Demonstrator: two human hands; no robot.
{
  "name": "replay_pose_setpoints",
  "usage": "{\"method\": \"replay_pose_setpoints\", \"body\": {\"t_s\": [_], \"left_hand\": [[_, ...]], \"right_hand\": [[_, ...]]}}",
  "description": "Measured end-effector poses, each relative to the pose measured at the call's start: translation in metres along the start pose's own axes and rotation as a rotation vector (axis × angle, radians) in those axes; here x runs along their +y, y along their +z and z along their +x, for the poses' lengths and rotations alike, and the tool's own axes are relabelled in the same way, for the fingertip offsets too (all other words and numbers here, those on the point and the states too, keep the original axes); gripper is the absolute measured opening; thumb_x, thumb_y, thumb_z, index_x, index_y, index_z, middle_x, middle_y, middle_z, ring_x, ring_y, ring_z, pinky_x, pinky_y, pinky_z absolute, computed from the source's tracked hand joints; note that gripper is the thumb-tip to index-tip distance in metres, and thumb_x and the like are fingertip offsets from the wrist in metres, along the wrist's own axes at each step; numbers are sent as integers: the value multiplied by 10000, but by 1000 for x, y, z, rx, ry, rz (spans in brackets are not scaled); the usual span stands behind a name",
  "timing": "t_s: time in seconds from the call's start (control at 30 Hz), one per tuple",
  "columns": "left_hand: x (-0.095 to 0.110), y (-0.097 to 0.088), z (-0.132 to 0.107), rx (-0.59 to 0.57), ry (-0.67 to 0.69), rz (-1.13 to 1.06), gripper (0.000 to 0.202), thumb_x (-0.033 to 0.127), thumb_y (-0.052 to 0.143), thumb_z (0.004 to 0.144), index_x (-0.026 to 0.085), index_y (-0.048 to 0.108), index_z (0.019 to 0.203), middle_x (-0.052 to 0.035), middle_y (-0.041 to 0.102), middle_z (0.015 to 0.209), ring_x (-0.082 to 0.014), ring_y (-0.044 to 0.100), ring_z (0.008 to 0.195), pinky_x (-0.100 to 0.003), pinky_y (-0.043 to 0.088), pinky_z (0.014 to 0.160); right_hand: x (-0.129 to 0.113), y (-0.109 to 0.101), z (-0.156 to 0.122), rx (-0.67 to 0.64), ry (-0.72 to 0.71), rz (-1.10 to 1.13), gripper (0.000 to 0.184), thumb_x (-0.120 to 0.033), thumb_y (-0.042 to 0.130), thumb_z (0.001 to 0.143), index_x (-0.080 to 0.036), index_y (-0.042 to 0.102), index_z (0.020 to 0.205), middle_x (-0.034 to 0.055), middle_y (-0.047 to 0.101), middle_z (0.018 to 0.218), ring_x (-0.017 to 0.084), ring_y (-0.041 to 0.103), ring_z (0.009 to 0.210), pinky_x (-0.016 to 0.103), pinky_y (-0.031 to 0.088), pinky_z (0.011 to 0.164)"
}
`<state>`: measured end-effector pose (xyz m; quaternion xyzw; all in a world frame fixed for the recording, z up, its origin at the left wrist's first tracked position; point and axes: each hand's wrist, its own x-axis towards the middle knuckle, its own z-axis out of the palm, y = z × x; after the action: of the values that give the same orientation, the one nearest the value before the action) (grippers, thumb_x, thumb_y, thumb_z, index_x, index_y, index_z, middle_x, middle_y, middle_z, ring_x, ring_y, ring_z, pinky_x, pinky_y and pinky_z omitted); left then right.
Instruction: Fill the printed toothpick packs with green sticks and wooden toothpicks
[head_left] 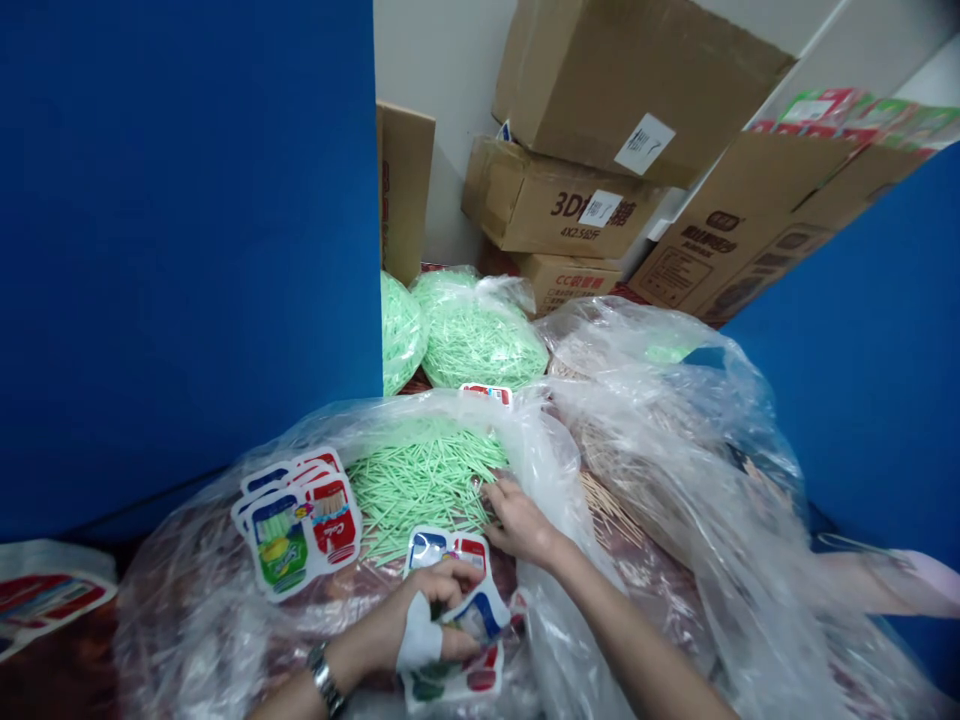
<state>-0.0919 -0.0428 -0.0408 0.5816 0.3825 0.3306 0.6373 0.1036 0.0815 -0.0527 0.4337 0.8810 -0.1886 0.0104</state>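
- Sticks [424, 485], thin and light green, are seen in the head view, heaped on clear plastic [187, 590] in front of the person.
- A printed pouch [484, 610] is gripped by the left hand [420, 615], whose fingers are curled over it near the heap's lower edge; white material is wrapped around the base of the thumb, and a metal watch [325, 680] is worn on the wrist.
- The right hand [523, 522] is placed at the heap's right edge with its fingers bent; whether any sticks are pinched cannot be told, as the fingertips are blurred.
- More printed pouches [300, 525] are fanned in an overlapping pile left of the heap.
- Pale brown sticks [611, 510] are partly covered by plastic to the right.
- Behind, a filled bag [484, 340] of green sticks is set before stacked cardboard boxes [555, 195].
- Both sides are bordered by blue panels [187, 250].
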Motion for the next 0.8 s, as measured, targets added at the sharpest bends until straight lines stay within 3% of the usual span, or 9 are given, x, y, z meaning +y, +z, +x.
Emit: {"method": "replay_pose_setpoints", "body": {"t_s": [0.13, 0.4, 0.6, 0.8], "left_hand": [[-13, 1, 0, -40, -65, -67, 121, 226, 760, 653, 166, 657, 677, -68, 607, 1252, -269, 562, 1126, -364, 402, 961], [-20, 4, -1, -60, -5, -35, 125, 251, 753, 665, 171, 658, 671, -50, 659, 1127, -240, 623, 1005, -324, 457, 887], [-18, 4, 1, -69, 28, -45, 94, 237, 730, 690, 163, 673, 692, -50, 670, 1060, -230, 633, 964, -311, 467, 863], [-17, 4, -1, -79, 25, -29, 105, 252, 740, 692, 165, 704, 739, -54, 676, 1093, -231, 637, 972, -303, 473, 860]], "right_hand": [[2, 6, 1, -59, -5, -104, 563, -265, 688, 640, -78, 544, 1151, 173, 548, 1079, 296, 515, 1009, 385, 438, 860], [-15, 4, 15, -47, 12, -282, 358, -396, 618, 759, -130, 607, 997, 158, 556, 1068, 314, 476, 1039, 409, 399, 847], [-26, 17, 17, -16, 51, -348, 201, -224, 475, 865, -124, 622, 958, 156, 588, 1001, 290, 489, 989, 427, 342, 879], [-31, 33, 22, 32, 184, -363, 211, -125, 427, 852, -117, 612, 952, 162, 600, 971, 285, 511, 952, 408, 352, 837]]}}
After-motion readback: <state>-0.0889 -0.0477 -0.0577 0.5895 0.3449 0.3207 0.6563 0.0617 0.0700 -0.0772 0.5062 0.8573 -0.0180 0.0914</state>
